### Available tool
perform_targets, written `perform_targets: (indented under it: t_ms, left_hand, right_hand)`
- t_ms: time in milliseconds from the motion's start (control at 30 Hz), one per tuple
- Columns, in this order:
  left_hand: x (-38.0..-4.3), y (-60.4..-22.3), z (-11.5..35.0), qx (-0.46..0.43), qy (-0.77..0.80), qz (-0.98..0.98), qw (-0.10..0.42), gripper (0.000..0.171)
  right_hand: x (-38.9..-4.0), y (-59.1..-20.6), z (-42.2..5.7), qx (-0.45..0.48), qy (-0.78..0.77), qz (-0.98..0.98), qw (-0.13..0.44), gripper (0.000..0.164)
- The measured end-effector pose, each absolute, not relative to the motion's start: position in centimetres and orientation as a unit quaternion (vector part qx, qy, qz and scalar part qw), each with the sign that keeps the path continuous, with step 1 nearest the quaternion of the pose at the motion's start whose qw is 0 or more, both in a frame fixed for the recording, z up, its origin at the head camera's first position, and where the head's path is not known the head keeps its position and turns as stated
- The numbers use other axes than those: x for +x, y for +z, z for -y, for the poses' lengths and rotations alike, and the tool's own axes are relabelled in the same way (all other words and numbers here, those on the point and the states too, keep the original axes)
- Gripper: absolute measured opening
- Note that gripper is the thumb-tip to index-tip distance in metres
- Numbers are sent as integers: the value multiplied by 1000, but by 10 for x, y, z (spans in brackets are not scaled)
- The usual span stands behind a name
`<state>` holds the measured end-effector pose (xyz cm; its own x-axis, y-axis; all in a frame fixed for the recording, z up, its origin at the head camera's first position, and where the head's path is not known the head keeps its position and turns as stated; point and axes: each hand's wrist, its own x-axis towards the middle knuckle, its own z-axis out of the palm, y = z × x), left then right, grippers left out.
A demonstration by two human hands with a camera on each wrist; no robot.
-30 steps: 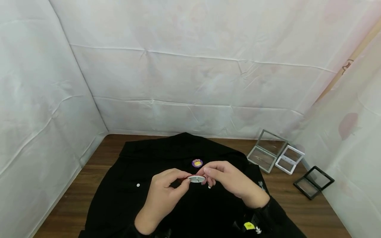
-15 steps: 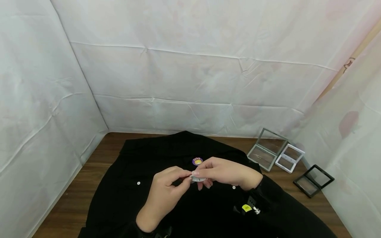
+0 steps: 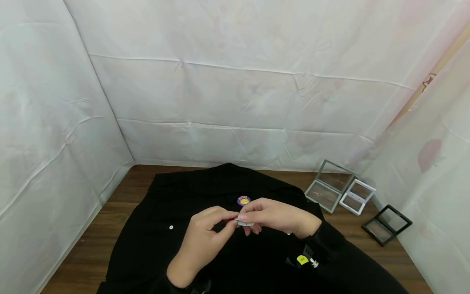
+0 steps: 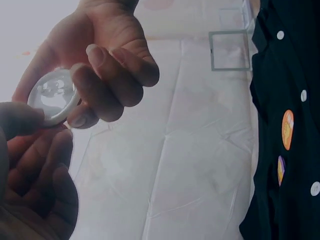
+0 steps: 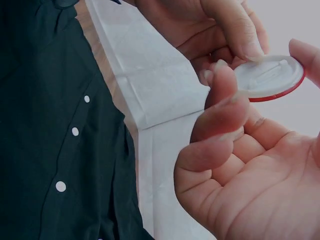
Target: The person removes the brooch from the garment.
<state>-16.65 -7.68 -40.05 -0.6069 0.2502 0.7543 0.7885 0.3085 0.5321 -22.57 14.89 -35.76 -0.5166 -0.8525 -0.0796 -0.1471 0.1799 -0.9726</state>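
Note:
A round pin-back badge [image 3: 246, 223] with a white back and a red rim [image 5: 280, 95] is held just above a black shirt [image 3: 191, 196]. My left hand [image 3: 207, 237] pinches its left edge between thumb and fingers. From the right, my right hand [image 3: 275, 216] grips the same badge, thumb on top. In the right wrist view the white back [image 5: 265, 75] with its pin bar faces up. A purple and yellow badge [image 3: 243, 200] is on the shirt just beyond my hands; the left wrist view also shows an orange badge [image 4: 287, 130] there.
Clear-windowed frames stand folded open at the right: a grey one [image 3: 324, 195], a white one [image 3: 352, 203] and a black one [image 3: 380, 230]. White buttons [image 3: 171, 227] dot the shirt. The shirt lies on a wooden table [image 3: 121, 208] with pale cloth walls [image 3: 235, 102] around it.
My right hand has shifted slightly left, its thumb now lying over the badge and covering more of its back. My left hand has stayed almost still. The purple badge has not moved.

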Motion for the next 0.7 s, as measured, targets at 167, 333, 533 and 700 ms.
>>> perform_targets:
  t_ms: [167,333,533,700]
  left_hand:
    - [-170,-407,85,-300,-459,801,240,17]
    - [-184,-417,93,-235,-355,888,174,12]
    - [-194,-433,105,-243,-225,937,115,20]
    - [-197,-449,120,-264,-168,946,88,27]
  right_hand:
    - [-224,-361,-152,-327,-517,-730,304,36]
    - [-225,-366,-158,-279,-507,-772,262,32]
    - [-234,-375,-174,-243,-488,-809,221,33]
    - [-244,-379,-196,-214,-424,-866,159,40]
